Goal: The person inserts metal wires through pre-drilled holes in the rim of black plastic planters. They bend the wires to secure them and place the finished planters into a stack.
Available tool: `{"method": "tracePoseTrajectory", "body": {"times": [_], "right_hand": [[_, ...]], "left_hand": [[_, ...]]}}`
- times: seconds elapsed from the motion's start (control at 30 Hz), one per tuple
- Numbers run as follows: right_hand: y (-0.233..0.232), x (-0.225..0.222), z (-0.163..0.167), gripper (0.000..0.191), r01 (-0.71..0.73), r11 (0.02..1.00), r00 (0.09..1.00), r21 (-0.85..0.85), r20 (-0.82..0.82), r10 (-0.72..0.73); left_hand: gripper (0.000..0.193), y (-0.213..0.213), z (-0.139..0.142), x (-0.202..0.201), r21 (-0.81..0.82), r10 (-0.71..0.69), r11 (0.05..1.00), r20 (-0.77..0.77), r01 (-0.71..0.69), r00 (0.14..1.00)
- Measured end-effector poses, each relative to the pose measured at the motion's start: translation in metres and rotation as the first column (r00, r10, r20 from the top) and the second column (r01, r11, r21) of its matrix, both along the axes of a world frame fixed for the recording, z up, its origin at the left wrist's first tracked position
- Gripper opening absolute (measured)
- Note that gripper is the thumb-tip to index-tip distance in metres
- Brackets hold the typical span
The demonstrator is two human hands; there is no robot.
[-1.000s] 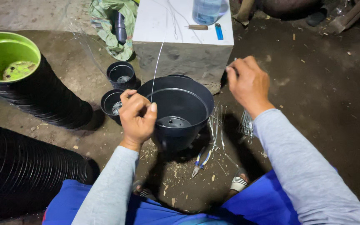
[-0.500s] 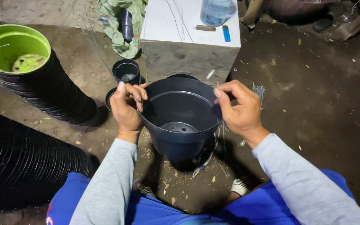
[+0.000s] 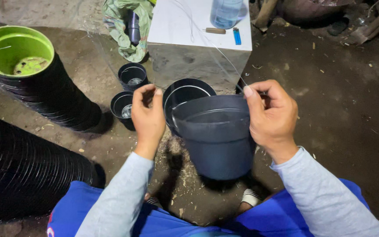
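A black plastic pot (image 3: 218, 142) hangs lifted over the dirt floor, its mouth tilted away from me. My right hand (image 3: 270, 116) grips its right rim, and a thin clear line (image 3: 218, 50) runs from those fingers up over the white block. My left hand (image 3: 148, 116) is next to the pot's left rim with thumb and fingers pinched together; what they pinch is hidden. A second black pot (image 3: 183, 92) stands just behind the lifted one.
Two small black pots (image 3: 132, 77) (image 3: 122, 105) stand at the left of the white block (image 3: 189, 26), which carries a blue bottle (image 3: 225, 11) and a blue lighter (image 3: 237, 36). A green pot (image 3: 9, 48) tops a black pot stack; another stack (image 3: 18, 166) lies left.
The pot has come up off the ground and tipped away from me. Both hands rose with it, and the line now runs to my right hand rather than my left.
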State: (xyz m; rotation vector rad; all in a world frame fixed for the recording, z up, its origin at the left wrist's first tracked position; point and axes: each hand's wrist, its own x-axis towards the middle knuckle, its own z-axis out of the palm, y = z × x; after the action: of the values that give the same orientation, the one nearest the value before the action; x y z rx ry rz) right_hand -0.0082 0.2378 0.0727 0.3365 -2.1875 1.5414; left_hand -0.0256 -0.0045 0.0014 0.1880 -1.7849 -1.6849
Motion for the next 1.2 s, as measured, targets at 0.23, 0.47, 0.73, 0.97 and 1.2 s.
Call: {"method": "tracePoseTrajectory", "body": {"times": [0.23, 0.47, 0.73, 0.97, 1.2], "right_hand": [[-0.005, -0.003, 0.003, 0.010, 0.061, 0.961, 0.979, 0.270, -0.201, -0.005], [0.003, 0.000, 0.023, 0.013, 0.239, 0.799, 0.846, 0.552, -0.523, 0.108], [0.005, 0.020, 0.037, 0.016, 0.404, 0.614, 0.815, 0.678, -0.572, 0.096], [-0.002, 0.029, 0.034, 0.011, 0.251, 0.763, 0.880, 0.596, -0.469, 0.077], [-0.007, 0.020, 0.015, 0.012, -0.244, 0.964, 0.944, -0.103, 0.201, 0.261]], "left_hand": [[0.029, 0.052, 0.056, 0.062, -0.599, -0.449, 0.718, -0.011, 0.353, 0.894], [0.021, 0.046, 0.060, 0.056, -0.428, -0.372, 0.809, 0.157, 0.403, 0.915], [0.024, 0.039, 0.051, 0.051, -0.264, -0.390, 0.872, 0.136, 0.413, 0.911], [0.022, 0.045, 0.045, 0.050, -0.091, -0.466, 0.874, 0.114, 0.477, 0.877], [0.022, 0.044, 0.042, 0.048, -0.047, -0.490, 0.865, 0.143, 0.500, 0.860]]}}
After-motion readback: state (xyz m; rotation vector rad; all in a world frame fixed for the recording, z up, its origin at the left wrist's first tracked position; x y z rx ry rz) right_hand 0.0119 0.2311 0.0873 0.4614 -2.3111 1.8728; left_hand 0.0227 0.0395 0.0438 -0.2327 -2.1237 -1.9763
